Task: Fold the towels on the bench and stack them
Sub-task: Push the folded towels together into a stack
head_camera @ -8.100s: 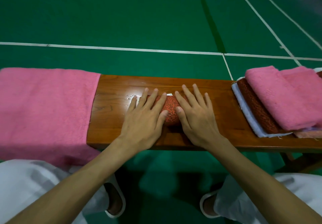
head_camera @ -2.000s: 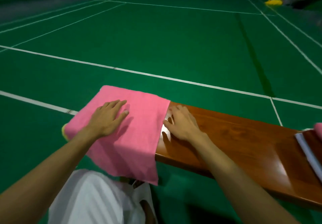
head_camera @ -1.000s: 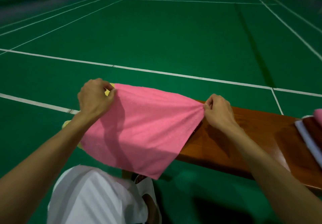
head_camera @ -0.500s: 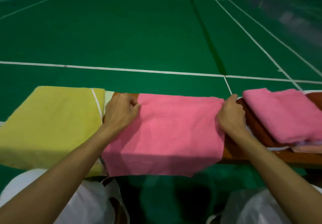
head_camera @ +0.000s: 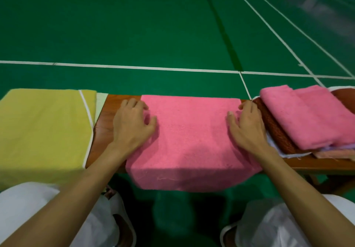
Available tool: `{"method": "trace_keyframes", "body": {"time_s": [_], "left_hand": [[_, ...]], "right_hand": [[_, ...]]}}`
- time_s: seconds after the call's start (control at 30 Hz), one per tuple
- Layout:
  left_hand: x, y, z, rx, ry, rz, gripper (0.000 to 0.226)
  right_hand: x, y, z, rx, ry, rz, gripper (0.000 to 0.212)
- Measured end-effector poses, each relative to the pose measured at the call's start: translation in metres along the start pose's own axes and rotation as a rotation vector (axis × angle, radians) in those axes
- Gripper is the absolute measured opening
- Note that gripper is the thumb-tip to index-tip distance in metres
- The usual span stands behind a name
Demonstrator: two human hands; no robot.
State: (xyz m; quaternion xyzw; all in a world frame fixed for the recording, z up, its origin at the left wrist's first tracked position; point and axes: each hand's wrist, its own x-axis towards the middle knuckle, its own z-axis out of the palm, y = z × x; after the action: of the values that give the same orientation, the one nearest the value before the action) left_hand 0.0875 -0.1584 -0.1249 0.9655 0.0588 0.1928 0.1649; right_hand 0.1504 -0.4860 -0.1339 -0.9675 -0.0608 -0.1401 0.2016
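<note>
Pink terry towel (head_camera: 192,131) sits under your left hand (head_camera: 132,124) and right hand (head_camera: 245,125), both loose, gripping nothing: smooth outward before folding.

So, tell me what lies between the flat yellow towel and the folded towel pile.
Head view: a bare strip of brown wooden bench, then the unfolded pink towel, with the left hand and right hand at its side edges.

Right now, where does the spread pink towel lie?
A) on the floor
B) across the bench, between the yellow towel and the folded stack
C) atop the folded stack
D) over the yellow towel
B: the pink towel spans the bench, yellow towel one side, folded stack the other.
</note>
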Motion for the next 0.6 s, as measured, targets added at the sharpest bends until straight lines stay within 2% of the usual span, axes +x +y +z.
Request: {"method": "trace_keyframes", "body": {"time_s": [0.1, 0.17, 0.23, 0.43, 0.6], "left_hand": [[-0.002, 0.005, 0.01, 0.033, -0.184, 0.147, 0.068], [-0.006, 0.003, 0.019, 0.083, -0.327, 0.171, 0.075], [-0.011, 0.0, 0.025, 0.138, -0.382, 0.146, 0.076], [-0.023, -0.009, 0.019, 0.17, -0.374, 0.113, 0.076], [-0.027, -0.009, 0.016, 0.127, -0.387, 0.096, 0.076]], "right_hand": [[0.0, -0.005, 0.004, -0.086, -0.227, -0.089, 0.074], [-0.003, -0.008, 0.011, -0.158, -0.34, -0.159, 0.08], [-0.005, -0.01, 0.017, -0.208, -0.402, -0.173, 0.081], [-0.009, -0.007, 0.018, -0.242, -0.398, -0.119, 0.07], [-0.009, -0.014, 0.019, -0.217, -0.403, -0.097, 0.073]]}}
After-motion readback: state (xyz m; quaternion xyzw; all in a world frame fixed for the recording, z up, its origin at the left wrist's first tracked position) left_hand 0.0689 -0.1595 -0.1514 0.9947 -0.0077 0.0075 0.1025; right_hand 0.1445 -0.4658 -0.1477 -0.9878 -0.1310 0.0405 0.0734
